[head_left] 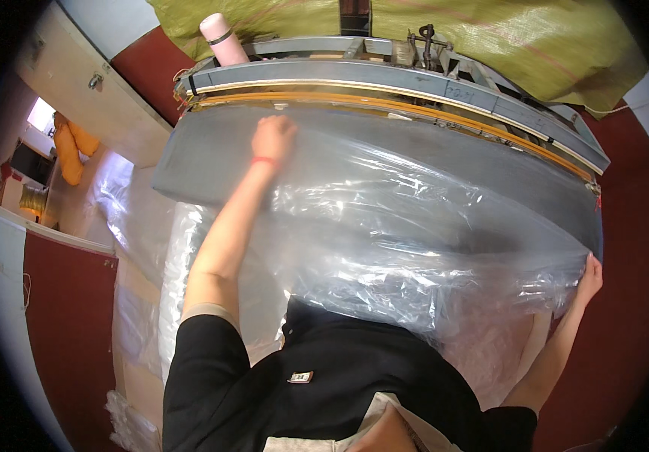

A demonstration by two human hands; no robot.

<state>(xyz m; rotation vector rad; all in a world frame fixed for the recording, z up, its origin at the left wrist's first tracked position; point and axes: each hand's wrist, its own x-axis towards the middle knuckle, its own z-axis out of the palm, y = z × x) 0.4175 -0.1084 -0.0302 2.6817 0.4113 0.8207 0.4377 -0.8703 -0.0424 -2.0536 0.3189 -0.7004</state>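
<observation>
A wide sheet of clear plastic film (385, 218) is stretched across a dark grey work surface (204, 147) in front of me. My left hand (274, 138) is closed on the film's far edge, towards the back left of the surface. At the right end, my right hand (592, 279) pinches the corner of the same film between its fingers. From there the film's edge runs slantwise back to my left hand. Its near part drapes wrinkled over the front edge, against my black shirt.
Behind the surface runs a long grey metal frame (324, 73) with an orange strip (385, 100) along it. A pink bottle (223, 41) leans on it. Yellow-green woven sheeting (505, 45) hangs behind. More plastic (181, 279) hangs at left, near an open door (91, 75).
</observation>
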